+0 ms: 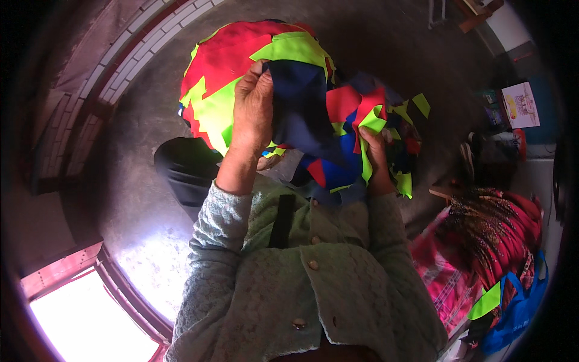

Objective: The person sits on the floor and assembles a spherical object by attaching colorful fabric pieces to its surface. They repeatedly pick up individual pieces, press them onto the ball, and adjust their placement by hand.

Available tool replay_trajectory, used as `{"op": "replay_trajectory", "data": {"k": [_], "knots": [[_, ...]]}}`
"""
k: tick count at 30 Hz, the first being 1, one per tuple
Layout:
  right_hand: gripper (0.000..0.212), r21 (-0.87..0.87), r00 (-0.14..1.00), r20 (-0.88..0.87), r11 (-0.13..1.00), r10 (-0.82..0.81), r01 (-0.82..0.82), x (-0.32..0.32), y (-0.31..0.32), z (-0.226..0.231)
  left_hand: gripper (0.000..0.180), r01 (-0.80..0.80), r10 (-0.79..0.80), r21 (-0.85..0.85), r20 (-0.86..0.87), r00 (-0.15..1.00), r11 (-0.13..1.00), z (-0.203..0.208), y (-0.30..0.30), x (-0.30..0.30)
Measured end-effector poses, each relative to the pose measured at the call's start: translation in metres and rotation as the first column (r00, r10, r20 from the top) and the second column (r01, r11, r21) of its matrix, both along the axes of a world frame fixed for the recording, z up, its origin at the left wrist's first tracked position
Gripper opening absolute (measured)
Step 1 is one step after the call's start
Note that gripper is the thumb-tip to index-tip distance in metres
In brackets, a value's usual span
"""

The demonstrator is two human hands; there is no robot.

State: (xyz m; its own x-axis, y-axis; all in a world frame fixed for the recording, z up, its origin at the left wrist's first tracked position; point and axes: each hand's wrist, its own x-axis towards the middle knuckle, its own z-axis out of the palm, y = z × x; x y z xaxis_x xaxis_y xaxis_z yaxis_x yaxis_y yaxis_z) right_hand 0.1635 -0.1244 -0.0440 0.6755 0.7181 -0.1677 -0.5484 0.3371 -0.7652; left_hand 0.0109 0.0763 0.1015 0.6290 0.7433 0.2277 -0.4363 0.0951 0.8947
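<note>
My left hand (pixel 254 105) is closed, pinching the upper left corner of a dark navy fabric piece (pixel 301 105) that hangs down in front of me. To the right, my right hand (pixel 377 154) is closed on a neon yellow fabric scrap (pixel 366 158). Behind the left hand sits a large rounded heap of red and neon yellow fabric pieces (pixel 232 57). Around the right hand lie several loose red, blue, navy and yellow scraps (pixel 344 104). The navy piece covers part of the scraps behind it.
A grey floor (pixel 148 114) surrounds the heap. At the right are a pink and red patterned cloth (pixel 482 235), a blue bag (pixel 512 311) and a white printed box (pixel 520 104). A bright doorway (pixel 96 320) opens at lower left. Beside the heap is a black rounded object (pixel 184 166).
</note>
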Motion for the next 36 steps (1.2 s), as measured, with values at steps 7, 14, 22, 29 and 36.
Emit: {"op": "replay_trajectory", "data": {"k": [7,14,22,29,36], "knots": [[0.038,0.078,0.996,-0.060,0.995,0.070,-0.065,0.004,0.003,-0.008,0.015,0.015,-0.026,0.205,0.049,0.998,0.979,0.044,0.026,0.011],[0.041,0.016,0.992,0.120,0.999,0.043,-0.045,0.012,-0.005,-0.017,0.019,-0.095,0.093,0.048,0.040,0.995,0.994,0.076,0.048,-0.005],[0.042,0.082,0.993,-0.099,0.995,0.059,-0.051,-0.004,0.005,0.005,0.016,-0.367,0.314,-0.153,-0.289,0.904,0.917,-0.055,0.063,-0.082],[0.042,-0.054,0.999,-0.002,0.998,0.033,-0.033,0.013,-0.005,-0.016,0.040,-0.405,0.394,0.019,-0.281,0.875,0.914,-0.062,0.060,-0.088],[0.039,0.014,0.998,-0.054,0.999,0.029,-0.029,-0.001,0.002,0.006,0.029,-0.386,0.588,0.493,-0.366,0.721,0.780,-0.078,0.077,-0.090]]}}
